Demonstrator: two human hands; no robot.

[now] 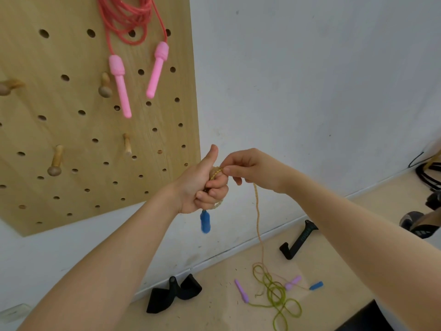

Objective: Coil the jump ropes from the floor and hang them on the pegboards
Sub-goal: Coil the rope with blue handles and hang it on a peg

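The left hand [205, 187] grips coils of the yellow jump rope [257, 211], thumb up, its blue handle [205, 222] dangling below. The right hand [250, 169] pinches the rope's strand beside the pegboard [71, 130].

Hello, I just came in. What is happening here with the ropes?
A person is coiling a yellowish jump rope. The left hand grips the loops, with one blue handle hanging below it, while the right hand pinches the rope. The rest trails down to the floor, where the other blue handle and a green rope lie. A pink rope already hangs on the pegboard.
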